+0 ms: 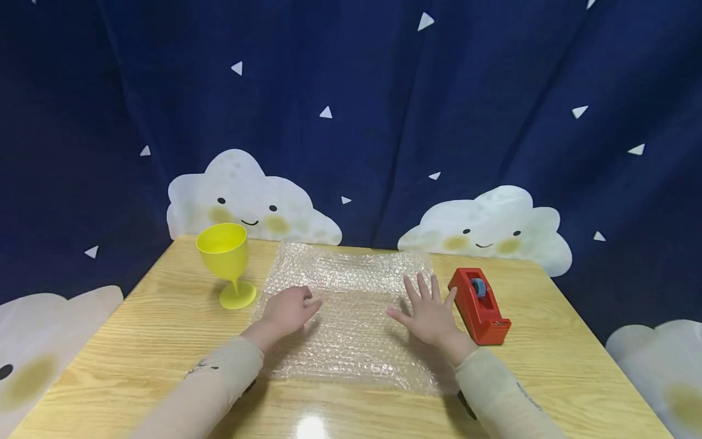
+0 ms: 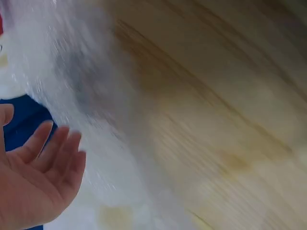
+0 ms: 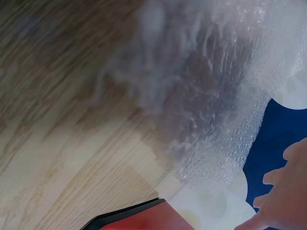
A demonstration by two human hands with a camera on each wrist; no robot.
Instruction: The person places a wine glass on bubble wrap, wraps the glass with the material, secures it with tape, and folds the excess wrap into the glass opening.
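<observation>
A sheet of clear bubble wrap (image 1: 351, 317) lies spread flat across the middle of the wooden table. Over its left part is my left hand (image 1: 290, 310), fingers loosely bent and holding nothing; the left wrist view shows the same relaxed fingers (image 2: 64, 153). My right hand (image 1: 430, 314) is spread wide above the right part of the sheet, palm down, with nothing in it. A yellow plastic goblet (image 1: 225, 253) stands upright to the left of the sheet. Just right of my right hand sits a red tape dispenser (image 1: 482, 311) with a roll of tape (image 1: 479, 287) in it.
The light wooden table (image 1: 164, 341) ends at the back against a dark blue curtain (image 1: 373, 122) printed with white clouds and small triangles. In the right wrist view the red dispenser (image 3: 148, 218) shows at the bottom, beside the bubble wrap's edge.
</observation>
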